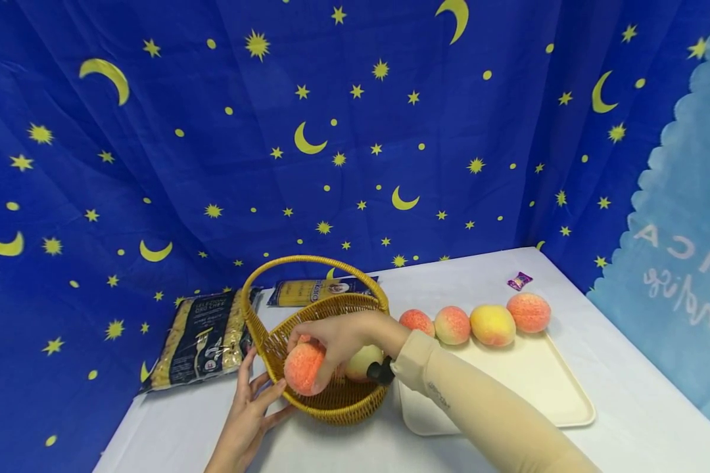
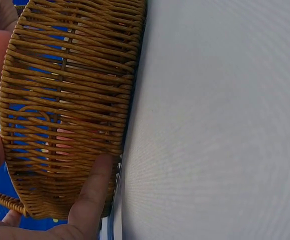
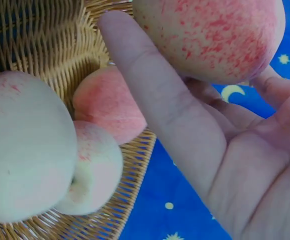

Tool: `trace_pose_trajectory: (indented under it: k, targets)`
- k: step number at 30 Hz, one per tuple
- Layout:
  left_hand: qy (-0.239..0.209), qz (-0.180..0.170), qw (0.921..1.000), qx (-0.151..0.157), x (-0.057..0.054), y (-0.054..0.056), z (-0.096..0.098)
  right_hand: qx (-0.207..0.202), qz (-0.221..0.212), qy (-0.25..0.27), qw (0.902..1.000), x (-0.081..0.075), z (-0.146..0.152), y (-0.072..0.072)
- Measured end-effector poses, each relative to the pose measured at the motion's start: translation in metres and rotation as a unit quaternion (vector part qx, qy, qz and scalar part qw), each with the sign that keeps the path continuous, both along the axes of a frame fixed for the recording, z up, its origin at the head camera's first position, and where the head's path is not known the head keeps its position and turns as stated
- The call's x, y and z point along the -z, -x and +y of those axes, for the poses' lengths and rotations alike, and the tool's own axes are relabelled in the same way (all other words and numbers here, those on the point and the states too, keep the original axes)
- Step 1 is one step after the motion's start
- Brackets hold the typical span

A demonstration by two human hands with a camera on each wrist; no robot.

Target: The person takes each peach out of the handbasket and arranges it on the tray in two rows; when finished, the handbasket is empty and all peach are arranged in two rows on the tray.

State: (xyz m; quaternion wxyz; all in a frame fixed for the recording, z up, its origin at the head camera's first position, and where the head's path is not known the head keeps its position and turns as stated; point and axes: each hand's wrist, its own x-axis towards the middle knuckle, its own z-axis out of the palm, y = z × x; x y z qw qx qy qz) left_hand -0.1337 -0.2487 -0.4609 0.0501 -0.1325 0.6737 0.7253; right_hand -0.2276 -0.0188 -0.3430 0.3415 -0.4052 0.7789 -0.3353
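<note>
My right hand (image 1: 346, 338) grips a red-and-cream peach (image 1: 304, 369) over the left part of a brown wicker basket (image 1: 346, 414). In the right wrist view, the fingers wrap round this peach (image 3: 215, 35), which is above the basket's rim. Inside the basket lie a large pale peach (image 3: 25, 145), a smaller whitish peach (image 3: 92, 170) and a pink peach (image 3: 110, 105). My left hand (image 1: 245, 407) touches the basket's left end with spread fingers. Seen from the left wrist, one straight finger (image 2: 92, 190) lies along the woven wall near the table.
Several peaches, one of them a yellow peach (image 1: 493, 325), line the far edge of a cream tray (image 1: 544, 387) on the right. A purple-wrapped candy (image 1: 519, 281) lies behind them. Left of the basket lies a pasta bag (image 1: 204, 335); a spaghetti packet (image 1: 296, 293) is behind it.
</note>
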Motion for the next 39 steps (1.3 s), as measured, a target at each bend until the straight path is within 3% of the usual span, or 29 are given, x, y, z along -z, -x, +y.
trace_pose_trajectory:
  k: [6,11,15,22,30,39]
  targets:
    - [0.002,-0.002,1.0,-0.003,0.0,0.0,0.0,-0.028,0.061,0.02,0.9976,-0.006,0.011,-0.003]
    - [0.003,-0.001,1.0,-0.003,0.0,0.0,0.0,-0.046,0.081,0.042,0.9948,-0.009,0.023,-0.007]
    - [0.003,-0.001,1.0,-0.003,0.001,0.001,0.0,-0.036,0.103,0.043,0.9931,-0.012,0.036,-0.012]
    - [0.003,-0.001,1.0,-0.003,0.001,0.001,0.0,0.006,0.063,0.063,0.996,-0.017,0.063,-0.024]
    - [0.001,-0.001,1.0,-0.005,0.001,0.001,0.001,0.006,0.066,0.119,0.9906,-0.017,0.094,-0.028]
    - [-0.007,-0.002,1.0,-0.004,0.001,0.0,0.001,0.044,0.067,0.139,0.987,-0.008,0.124,-0.029]
